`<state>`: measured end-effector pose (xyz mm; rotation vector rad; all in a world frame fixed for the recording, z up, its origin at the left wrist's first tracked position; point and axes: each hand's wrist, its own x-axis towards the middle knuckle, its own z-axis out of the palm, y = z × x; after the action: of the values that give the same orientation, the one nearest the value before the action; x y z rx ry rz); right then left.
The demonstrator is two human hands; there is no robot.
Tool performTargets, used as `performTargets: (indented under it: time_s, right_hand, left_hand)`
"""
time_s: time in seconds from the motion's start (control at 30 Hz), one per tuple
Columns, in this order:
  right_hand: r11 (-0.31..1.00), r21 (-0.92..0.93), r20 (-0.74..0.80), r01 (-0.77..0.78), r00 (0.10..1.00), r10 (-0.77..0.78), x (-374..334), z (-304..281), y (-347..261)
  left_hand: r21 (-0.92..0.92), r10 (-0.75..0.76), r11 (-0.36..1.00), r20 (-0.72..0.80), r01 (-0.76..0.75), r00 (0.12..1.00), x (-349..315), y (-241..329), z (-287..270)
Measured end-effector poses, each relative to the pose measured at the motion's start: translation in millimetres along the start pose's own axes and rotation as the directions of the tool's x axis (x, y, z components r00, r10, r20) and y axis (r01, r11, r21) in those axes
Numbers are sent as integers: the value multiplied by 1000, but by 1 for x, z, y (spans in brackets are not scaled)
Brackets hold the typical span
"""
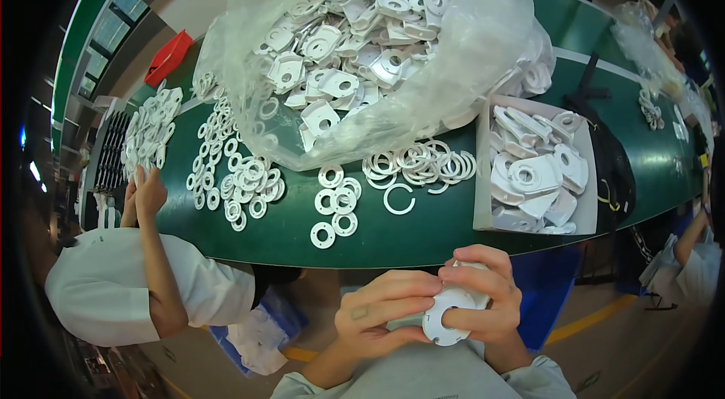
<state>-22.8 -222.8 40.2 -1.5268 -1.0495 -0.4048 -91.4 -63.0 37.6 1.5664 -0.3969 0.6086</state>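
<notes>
In front of my body, near the table's front edge, both my hands hold one white plastic part (450, 298) with a round, disc-like face. My left hand (377, 316) grips it from the left, fingers along the top and thumb underneath. My right hand (483, 297) is closed round its other side, one finger lying across the disc's middle. The fingers hide much of the part. Just beyond my hands, flat white rings with small holes (322, 235) lie on the green table (408, 244). Farther back are thin open C-shaped rings (399, 199), heaped and overlapping.
A large clear plastic bag (483, 44) full of white plastic housings stands at the back. To the right, a box (483, 206) holds similar housings. More rings (249, 180) lie at the left, where a co-worker (143, 286) handles parts. A red bin (168, 58) sits beyond.
</notes>
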Motion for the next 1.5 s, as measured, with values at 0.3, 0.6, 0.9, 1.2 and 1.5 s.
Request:
performTargets:
  time_s: [0.3,0.6,0.9,1.2,1.5]
  right_hand:
    - [986,-162,104,34,994,-17,3,-4,-6]
    - [552,585,320,-594,795,516,-21,9,-7]
    - [416,605,273,-679,668,692,-24,16,-7]
    - [376,556,333,-741,613,716,-21,12,-4]
    - [666,284,149,-690,718,680,-19,9,10]
  left_hand:
    - [73,163,984,39,-165,986,-3,0,-1]
    - [207,-71,976,-21,74,997,7,3,-9]
    - [246,-430,864,-95,439,898,5,6,0]
    - [165,-501,844,-99,510,860,2,7,0]
    - [377,-330,859,-110,346,938,7,-2,-4]
